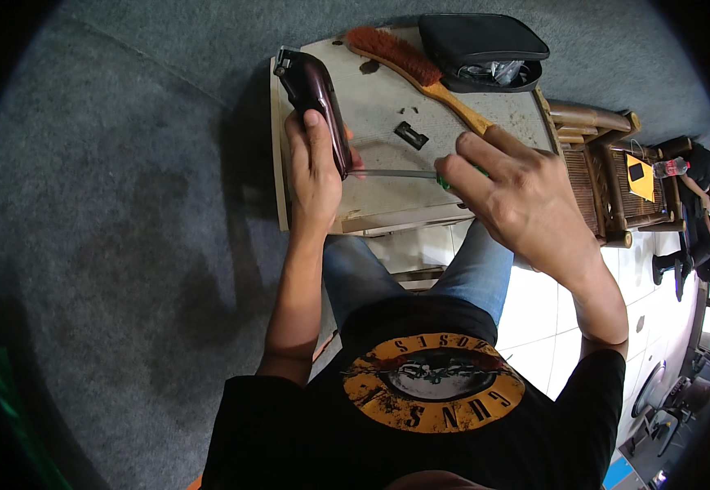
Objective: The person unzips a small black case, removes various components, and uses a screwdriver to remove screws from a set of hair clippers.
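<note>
My left hand (316,167) is wrapped round a dark maroon hair clipper (322,98), its blade end pointing up and away from me. In my right hand (514,184) is a screwdriver (396,173) with a long metal shaft; a bit of its green handle shows between the fingers. The shaft's tip meets the lower end of the clipper, and the exact contact point is too small to make out. On the table between my hands lies a small black clipper part (411,135), with tiny dark bits just beyond it.
A wooden-handled brush (420,77) with reddish bristles lies beyond my right hand. Behind it sits an unzipped black case (485,45) holding clear plastic. The worn white table (371,200) stands against a grey wall. To the right are a bamboo bench (587,184) and another person (700,212).
</note>
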Tool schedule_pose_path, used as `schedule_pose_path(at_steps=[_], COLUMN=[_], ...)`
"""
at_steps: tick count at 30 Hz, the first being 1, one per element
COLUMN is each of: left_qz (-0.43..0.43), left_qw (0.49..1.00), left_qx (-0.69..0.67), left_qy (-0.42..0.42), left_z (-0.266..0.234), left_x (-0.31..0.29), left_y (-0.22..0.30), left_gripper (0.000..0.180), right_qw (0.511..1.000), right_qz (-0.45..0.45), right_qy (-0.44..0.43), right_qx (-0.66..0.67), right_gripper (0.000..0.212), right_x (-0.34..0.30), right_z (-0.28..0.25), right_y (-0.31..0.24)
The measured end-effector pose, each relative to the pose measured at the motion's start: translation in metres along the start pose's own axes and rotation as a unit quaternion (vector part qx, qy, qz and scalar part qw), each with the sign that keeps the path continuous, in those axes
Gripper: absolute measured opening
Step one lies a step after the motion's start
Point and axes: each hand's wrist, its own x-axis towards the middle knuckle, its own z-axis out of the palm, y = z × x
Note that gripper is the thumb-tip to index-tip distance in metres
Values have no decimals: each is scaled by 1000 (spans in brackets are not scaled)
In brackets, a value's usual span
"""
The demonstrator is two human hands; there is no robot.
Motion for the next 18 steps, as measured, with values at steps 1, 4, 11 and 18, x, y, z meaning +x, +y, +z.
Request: schedule_pose_path(at_steps=[1,4,11,18], left_qz=[1,1,7,-5], left_qw=[1000,1000,1000,1000], left_qx=[3,5,-6,4], left_qy=[-1,-2,1,4], left_z=[0,2,2,0], left_x=[0,0,0,-2], left_y=[0,1,3,3], left_gripper=[54,53,53,57], right_qw=[999,997,999,998], right_qz=[3,55,25,44], right_qy=[-28,-51,-7,-53], right_qx=[-21,28,23,-13], right_gripper=[20,17,21,31], right_x=[-1,0,-5,-6], right_z=[-6,-6,12,10], right_y=[-4,-9,3,-1])
